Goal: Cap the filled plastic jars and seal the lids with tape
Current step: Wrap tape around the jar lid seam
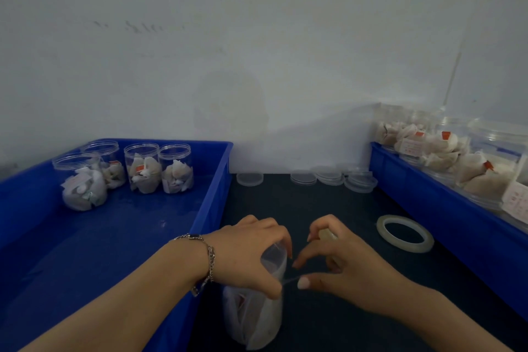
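Step in hand: sealing, by the look of it; lid already on.
Jar (254, 314): filled, upright on the dark bench (328, 208), between two blue bins.
Left hand (251, 251): grip curled over the lid (275, 254), steadying it.
Right hand (331, 263): grip pinching a clear tape strip (291, 280) that runs to the lid rim.
Tape roll (405, 234): flat on bench, to the right.
Uncapped jars (143, 168): four, left bin.
Next move: likely pressing the strip down around the lid seam.

Jar (254, 320) stands between two bins (85, 237) (445, 208), tape roll (405, 233) right, lids (328, 176) behind.
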{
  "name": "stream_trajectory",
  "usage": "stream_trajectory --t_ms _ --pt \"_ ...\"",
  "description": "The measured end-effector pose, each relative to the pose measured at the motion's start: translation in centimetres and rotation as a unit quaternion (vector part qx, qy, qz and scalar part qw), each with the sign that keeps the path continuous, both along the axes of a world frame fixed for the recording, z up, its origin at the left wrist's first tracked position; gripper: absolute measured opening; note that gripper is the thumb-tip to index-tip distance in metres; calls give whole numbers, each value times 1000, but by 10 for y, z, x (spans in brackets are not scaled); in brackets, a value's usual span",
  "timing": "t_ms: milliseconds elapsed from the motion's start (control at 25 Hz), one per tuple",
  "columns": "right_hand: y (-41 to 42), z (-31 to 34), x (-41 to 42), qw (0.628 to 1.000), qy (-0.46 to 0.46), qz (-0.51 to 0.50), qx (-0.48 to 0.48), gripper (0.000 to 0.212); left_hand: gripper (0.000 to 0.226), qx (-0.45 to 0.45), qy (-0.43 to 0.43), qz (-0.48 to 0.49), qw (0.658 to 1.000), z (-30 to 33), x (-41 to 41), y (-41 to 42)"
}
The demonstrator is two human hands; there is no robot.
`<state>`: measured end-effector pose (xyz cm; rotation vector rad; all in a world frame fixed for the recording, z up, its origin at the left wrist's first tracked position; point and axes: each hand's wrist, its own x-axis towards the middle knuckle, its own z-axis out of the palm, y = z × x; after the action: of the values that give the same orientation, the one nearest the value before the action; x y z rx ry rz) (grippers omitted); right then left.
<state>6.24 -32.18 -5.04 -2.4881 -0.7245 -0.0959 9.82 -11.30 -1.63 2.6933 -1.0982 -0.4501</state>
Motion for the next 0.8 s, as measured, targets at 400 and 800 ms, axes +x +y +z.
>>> stream_trajectory --t_ms 400,800 --pt "20 -30 -10 983 -159 -76 52 26 43 9 -19 22 1000 -1 -4 -2" --pt "30 -36 -15 947 -295 -122 -20 32 92 87 -126 183 971 -14 -6 -4"
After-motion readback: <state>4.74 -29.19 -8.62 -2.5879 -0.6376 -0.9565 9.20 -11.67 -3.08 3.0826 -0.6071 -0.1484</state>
